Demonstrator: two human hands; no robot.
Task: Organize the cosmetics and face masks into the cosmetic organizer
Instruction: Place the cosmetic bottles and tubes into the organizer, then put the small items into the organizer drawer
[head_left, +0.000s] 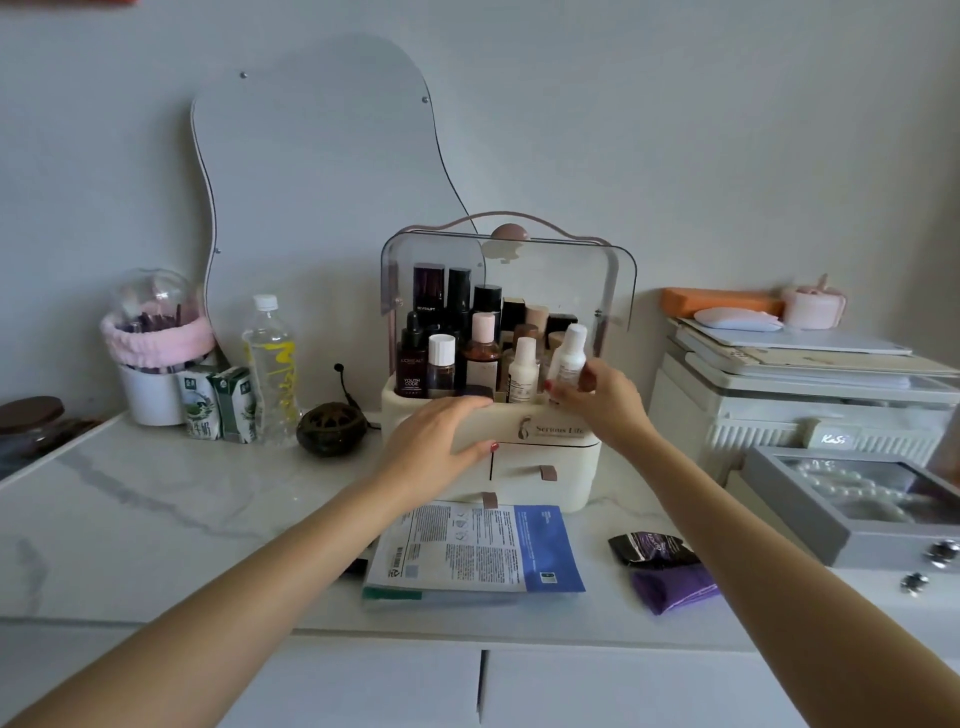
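Note:
A cream cosmetic organizer (550, 452) with a raised clear lid stands at the middle of the marble counter, its top tray full of several bottles. My right hand (597, 397) grips a small white bottle (569, 353) at the tray's front right corner. My left hand (441, 441) rests flat, fingers straight, on the organizer's front left edge. A stack of face mask packets (467, 551) lies flat in front of the drawers. To the right of the stack lie a dark sachet (654, 550) and a purple sachet (675, 590).
A wavy mirror (322, 182) leans on the wall. At the left stand a brush holder (156, 343), milk cartons (218, 402), a water bottle (270, 369) and a dark round burner (331, 428). A grey jewellery box (810, 525) and stacked white boxes (810, 395) fill the right side.

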